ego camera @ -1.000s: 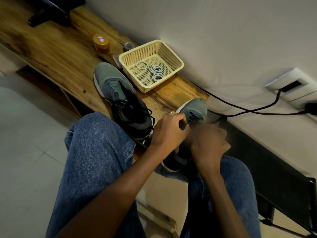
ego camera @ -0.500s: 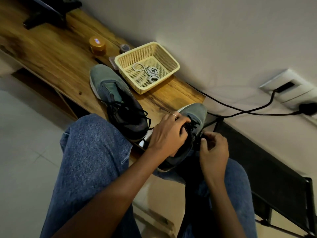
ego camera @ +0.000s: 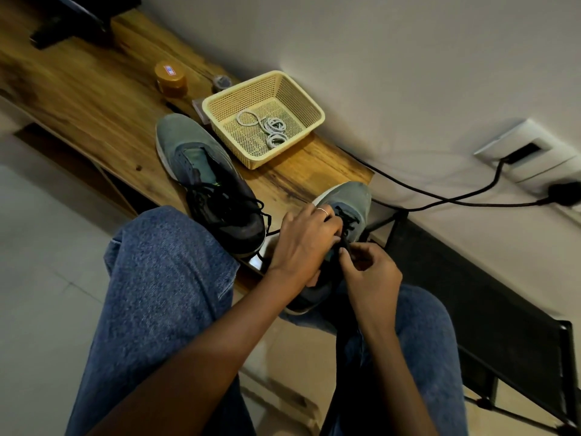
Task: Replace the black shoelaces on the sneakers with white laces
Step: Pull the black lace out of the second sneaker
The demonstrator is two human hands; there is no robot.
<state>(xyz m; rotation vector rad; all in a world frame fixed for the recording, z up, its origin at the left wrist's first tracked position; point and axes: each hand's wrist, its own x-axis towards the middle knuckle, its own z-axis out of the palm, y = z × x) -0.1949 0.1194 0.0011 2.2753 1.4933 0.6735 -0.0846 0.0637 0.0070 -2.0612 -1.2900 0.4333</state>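
The left hand (ego camera: 303,243) clamps the sneaker (ego camera: 342,215) steady on the lap, toe toward 12 o'clock, so the right hand (ego camera: 369,275) can pinch its black lace (ego camera: 345,239); white laces (ego camera: 267,127) wait in the basket (ego camera: 301,89) on the desk (ego camera: 94,99) at 11 o'clock.

The scene is dim and warm, with the brightest patch on the wall (ego camera: 361,42) in the upper middle of the frame, fading to grey at the right. Forearms at the bottom fall into deep shadow. The wooden shelf (ego camera: 78,89) at upper left is smeared and soft. Wide-angle bending tilts lines towards the edges, and fine grain shows in dark areas.
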